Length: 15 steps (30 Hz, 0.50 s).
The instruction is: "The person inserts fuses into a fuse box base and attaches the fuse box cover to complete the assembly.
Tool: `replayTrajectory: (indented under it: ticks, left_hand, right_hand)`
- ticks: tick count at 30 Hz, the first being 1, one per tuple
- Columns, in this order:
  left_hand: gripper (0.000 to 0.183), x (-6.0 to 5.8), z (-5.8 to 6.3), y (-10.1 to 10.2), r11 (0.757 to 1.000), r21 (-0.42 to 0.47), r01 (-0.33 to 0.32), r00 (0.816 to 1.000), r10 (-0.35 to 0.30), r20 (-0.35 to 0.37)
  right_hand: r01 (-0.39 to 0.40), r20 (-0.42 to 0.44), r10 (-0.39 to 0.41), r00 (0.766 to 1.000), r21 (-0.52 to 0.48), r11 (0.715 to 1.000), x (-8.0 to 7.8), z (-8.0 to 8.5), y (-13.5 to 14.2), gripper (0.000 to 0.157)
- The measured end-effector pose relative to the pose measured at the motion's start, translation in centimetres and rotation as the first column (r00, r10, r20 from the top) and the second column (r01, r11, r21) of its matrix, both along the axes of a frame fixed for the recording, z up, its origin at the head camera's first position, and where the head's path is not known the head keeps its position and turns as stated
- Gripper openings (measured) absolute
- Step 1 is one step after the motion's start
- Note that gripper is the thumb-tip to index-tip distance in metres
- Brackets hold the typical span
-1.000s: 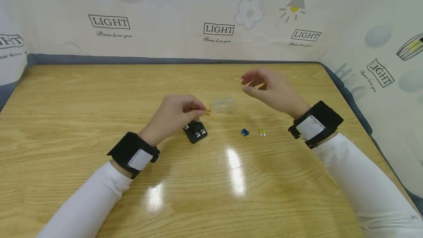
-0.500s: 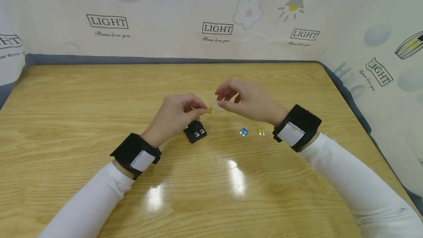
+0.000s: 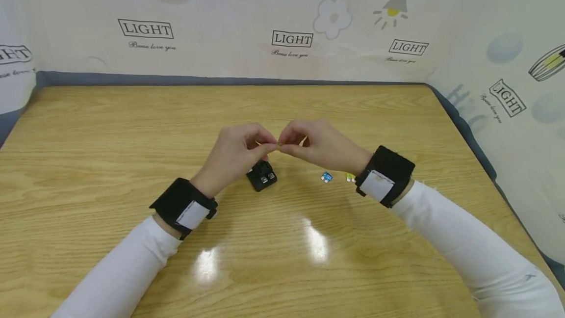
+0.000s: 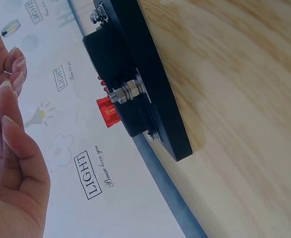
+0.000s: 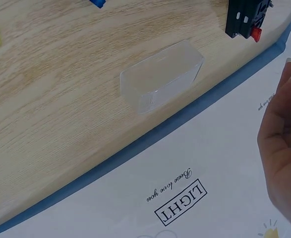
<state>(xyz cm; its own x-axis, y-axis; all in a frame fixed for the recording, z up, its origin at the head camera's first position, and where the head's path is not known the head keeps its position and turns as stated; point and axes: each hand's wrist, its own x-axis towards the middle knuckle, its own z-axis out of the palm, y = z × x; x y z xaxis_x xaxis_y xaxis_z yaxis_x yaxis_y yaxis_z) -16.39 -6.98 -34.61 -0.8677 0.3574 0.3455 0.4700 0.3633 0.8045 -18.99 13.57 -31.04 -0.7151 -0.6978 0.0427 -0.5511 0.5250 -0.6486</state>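
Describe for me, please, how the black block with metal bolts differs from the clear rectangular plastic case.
The black block is opaque; the clear plastic case is see-through. The black block bears metal bolts; the clear plastic case shows only plain walls. Both rest on the wooden table.

Screened-off tabletop workspace, wood-grain table [image 3: 300,278], lamp-print backdrop [image 3: 220,23] behind.

Your left hand [image 3: 234,153] and right hand [image 3: 325,150] nearly hide the amber piece [image 3: 278,147], too small to make out. In your head view, the right hand blocks the clear box [image 5: 160,77]; your right wristband [image 3: 385,175] partly covers the yellow pieces [image 3: 350,177].
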Motion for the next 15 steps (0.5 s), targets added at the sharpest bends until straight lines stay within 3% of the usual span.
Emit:
replayTrajectory:
  ticks: [15]
  left_hand:
    - [0.009, -0.16, 0.17, -0.79, 0.999, -0.043, 0.018, 1.000, -0.018, 0.004]
  right_hand:
    - [0.032, 0.008, -0.031, 0.999, -0.047, 0.998, 0.07, -0.11, -0.45, 0.012]
